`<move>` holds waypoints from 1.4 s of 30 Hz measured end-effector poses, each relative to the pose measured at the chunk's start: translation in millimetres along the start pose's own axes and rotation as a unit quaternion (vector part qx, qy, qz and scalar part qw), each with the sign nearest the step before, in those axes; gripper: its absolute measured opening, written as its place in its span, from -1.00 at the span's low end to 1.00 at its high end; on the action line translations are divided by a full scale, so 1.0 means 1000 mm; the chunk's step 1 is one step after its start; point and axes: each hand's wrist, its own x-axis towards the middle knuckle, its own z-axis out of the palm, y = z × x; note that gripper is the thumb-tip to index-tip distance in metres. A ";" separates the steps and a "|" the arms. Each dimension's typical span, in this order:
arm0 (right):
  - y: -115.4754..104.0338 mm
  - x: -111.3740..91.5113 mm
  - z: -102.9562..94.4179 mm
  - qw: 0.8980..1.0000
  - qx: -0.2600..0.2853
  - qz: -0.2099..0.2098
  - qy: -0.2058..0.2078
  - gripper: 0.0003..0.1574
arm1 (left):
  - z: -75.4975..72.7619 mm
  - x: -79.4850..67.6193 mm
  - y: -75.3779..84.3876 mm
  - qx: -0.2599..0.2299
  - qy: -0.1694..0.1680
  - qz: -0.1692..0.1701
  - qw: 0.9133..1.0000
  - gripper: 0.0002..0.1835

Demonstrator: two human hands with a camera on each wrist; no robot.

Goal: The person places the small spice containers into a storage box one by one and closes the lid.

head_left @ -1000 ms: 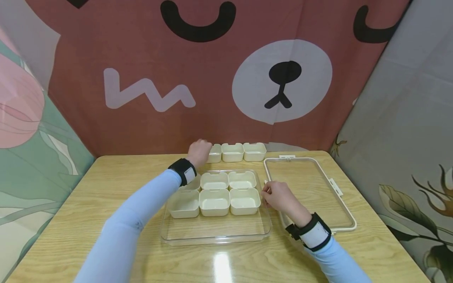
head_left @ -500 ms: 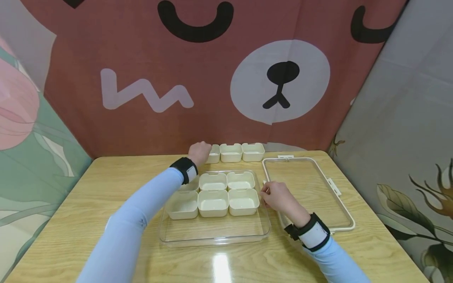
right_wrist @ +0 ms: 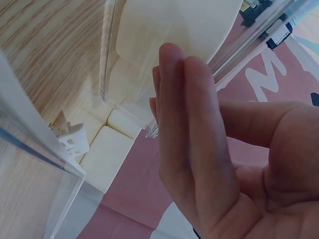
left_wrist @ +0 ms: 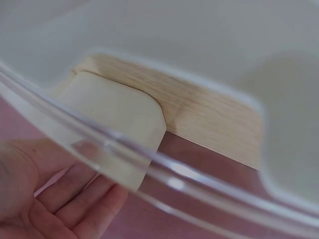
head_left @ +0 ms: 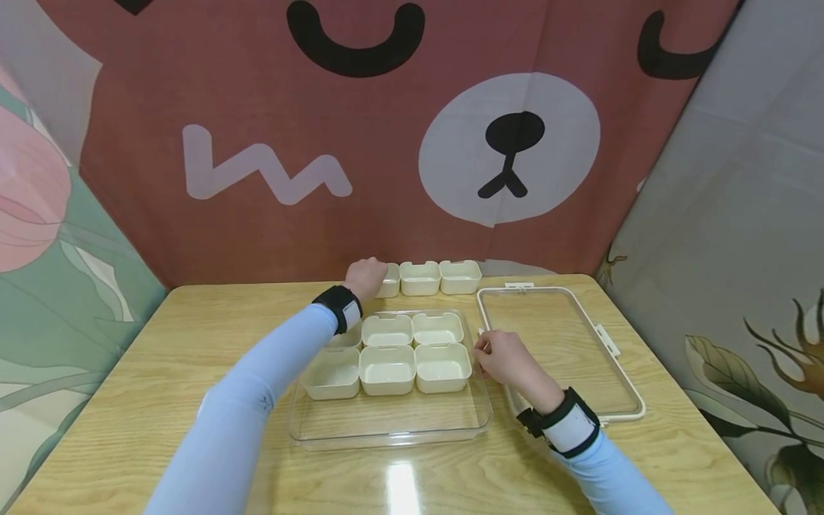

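Note:
At the back of the table my left hand (head_left: 365,277) grips the left end of a row of small cream tubs. In the left wrist view its fingers curl at a cream tub (left_wrist: 119,109), seen partly through a clear wall. In the head view the hand hides part of that end. My right hand (head_left: 511,357) is at the right wall of a clear container (head_left: 393,436). The right wrist view shows its fingers (right_wrist: 202,114) together and fairly straight, holding nothing. Two rows of cream tubs (head_left: 388,370) fill the container's back part; my left wrist covers the back-left one.
To the right lies a clear lid with a white frame (head_left: 624,375) and clips, partly behind my right hand. Two more tubs of the back row (head_left: 420,279) show against the bear-print cloth (head_left: 270,236). The wooden table (head_left: 161,357) extends left and in front.
The view has shifted slightly. My left hand stays at the back row's left end and has moved a little to the right. The right hand holds its place beside the container.

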 end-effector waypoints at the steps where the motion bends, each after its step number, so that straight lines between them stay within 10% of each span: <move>1: 0.000 0.000 0.000 1.000 0.000 0.001 0.000 -0.89 | 0.000 0.000 0.000 -0.001 0.001 -0.002 1.000 -0.79; 42: 0.001 -0.002 0.002 1.000 0.001 -0.013 0.011 -0.88 | -0.002 -0.010 -0.005 0.001 0.048 -0.004 0.999 -0.82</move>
